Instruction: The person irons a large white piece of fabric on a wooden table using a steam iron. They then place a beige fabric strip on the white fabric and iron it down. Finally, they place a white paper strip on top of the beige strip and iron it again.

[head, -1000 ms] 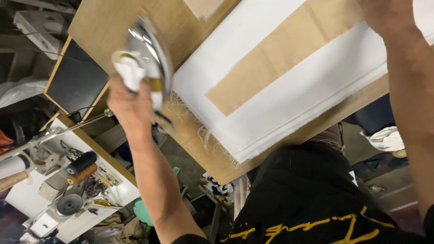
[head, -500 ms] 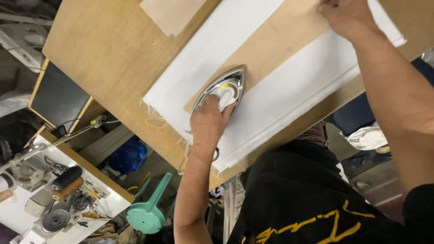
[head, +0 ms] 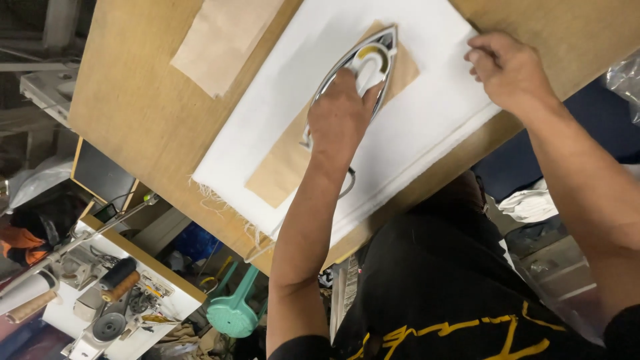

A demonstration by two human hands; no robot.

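On the white fabric (head: 413,127), left hand (head: 341,120) grips the heavy, rigid iron (head: 365,67) by its handle; right hand (head: 510,70) pins soft cloth

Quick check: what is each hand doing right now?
Left hand: closed around the handle of the shiny metal clothes iron, which sits on the tan paper strip.
Right hand: fingers curled, pressing the white cloth, holding nothing.

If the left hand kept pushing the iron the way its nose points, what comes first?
Probably the far edge of the tan paper strip under the silver iron held by the left hand, then white fabric; nothing else shows ahead.
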